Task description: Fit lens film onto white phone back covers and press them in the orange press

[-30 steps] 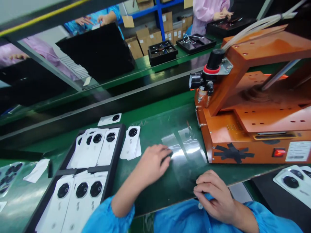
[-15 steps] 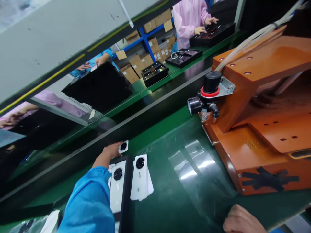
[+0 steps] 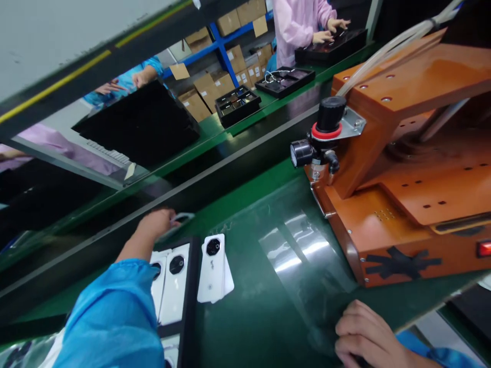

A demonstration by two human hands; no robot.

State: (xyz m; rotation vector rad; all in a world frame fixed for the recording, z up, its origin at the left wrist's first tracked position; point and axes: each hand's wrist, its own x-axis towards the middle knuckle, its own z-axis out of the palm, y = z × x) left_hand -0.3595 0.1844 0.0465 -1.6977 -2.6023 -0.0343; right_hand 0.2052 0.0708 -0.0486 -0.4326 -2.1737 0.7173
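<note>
My left hand (image 3: 158, 225), in a blue sleeve, is closed on a thin, pale-edged panel (image 3: 178, 223) tilted above the far end of a black tray. White phone back covers (image 3: 175, 286) with round black camera areas lie in that black tray (image 3: 188, 306). To the tray's right, two more white back covers (image 3: 212, 268) overlap on the green mat, the upper one showing its camera circle. At the lower right my right hand (image 3: 364, 332) rests at the mat's near edge, fingers curled; what it holds, if anything, is hidden.
An orange machine (image 3: 383, 225) with a black pressure regulator (image 3: 330, 115) stands at the right. Clear film (image 3: 295, 250) covers part of the mat. Beyond the dark rail (image 3: 230, 153), people in pink and blue sleeves work at black trays (image 3: 286, 82). A grey beam crosses the upper left.
The panel in my left hand has turned from showing its camera circle to nearly edge-on. More of my right hand shows. The whole view has shifted.
</note>
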